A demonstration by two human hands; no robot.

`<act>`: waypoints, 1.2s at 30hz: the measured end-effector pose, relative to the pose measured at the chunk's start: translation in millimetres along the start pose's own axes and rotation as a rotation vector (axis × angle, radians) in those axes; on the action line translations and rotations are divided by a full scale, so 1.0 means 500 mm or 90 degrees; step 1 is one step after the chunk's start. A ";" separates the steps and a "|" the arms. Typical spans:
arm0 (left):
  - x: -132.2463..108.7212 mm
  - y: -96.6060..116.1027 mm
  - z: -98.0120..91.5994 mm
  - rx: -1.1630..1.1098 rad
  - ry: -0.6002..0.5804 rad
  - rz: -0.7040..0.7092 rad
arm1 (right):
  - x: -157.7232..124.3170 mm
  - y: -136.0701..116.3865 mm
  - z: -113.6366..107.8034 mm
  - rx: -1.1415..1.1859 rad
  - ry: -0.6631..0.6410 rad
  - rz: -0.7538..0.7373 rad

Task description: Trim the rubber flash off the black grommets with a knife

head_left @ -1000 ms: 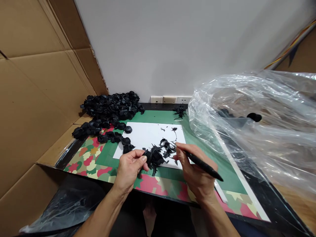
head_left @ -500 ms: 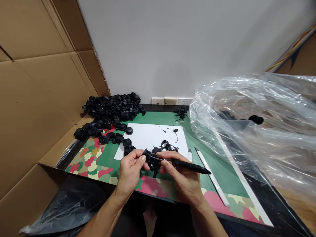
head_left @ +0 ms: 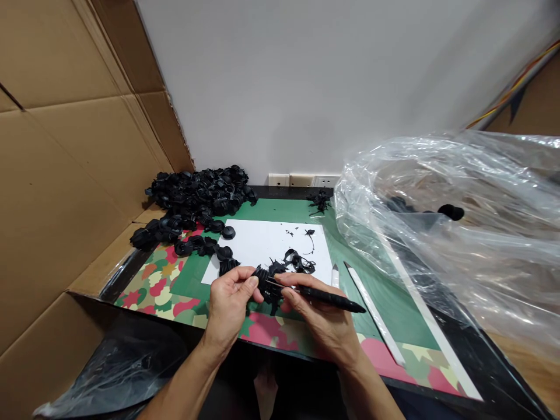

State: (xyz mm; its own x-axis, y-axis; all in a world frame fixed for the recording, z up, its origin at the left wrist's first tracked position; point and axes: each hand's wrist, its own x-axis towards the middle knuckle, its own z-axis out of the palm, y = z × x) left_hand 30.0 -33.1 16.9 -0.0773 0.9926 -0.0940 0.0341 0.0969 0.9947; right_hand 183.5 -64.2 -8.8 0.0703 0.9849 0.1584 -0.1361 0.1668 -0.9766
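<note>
My left hand (head_left: 230, 300) pinches a black ribbed rubber part (head_left: 261, 276) just above the near edge of the white sheet (head_left: 266, 242). My right hand (head_left: 324, 318) grips a slim black knife (head_left: 326, 298) like a pen, its thin blade laid against the part. Black trimmed scraps (head_left: 297, 261) lie on the sheet right behind the part.
A heap of black ribbed parts (head_left: 196, 195) fills the far left of the green mat (head_left: 284, 211). Cardboard walls (head_left: 65, 146) stand on the left. A big clear plastic bag (head_left: 446, 221) bulges on the right. Two white strips (head_left: 374, 312) lie beside my right hand.
My right hand turned the knife from pointing away to lying flat, bringing its blade onto the part. My left hand kept its pinch on the part.
</note>
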 end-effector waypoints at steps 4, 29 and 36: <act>0.000 0.000 0.001 -0.048 0.003 -0.031 | -0.001 0.003 0.003 0.007 0.008 0.025; 0.008 -0.016 -0.001 -0.153 0.009 -0.079 | 0.006 0.003 0.017 0.008 0.023 0.052; 0.009 -0.025 0.000 -0.132 0.009 -0.053 | 0.006 0.012 0.022 0.042 0.038 0.051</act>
State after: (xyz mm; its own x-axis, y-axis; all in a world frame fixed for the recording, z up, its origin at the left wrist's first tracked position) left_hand 29.2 -29.6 3.8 -0.0845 0.9805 -0.1776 -0.1784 0.1604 0.9708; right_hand 172.2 -59.8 -12.5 0.1144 0.9910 0.0691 -0.2088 0.0920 -0.9736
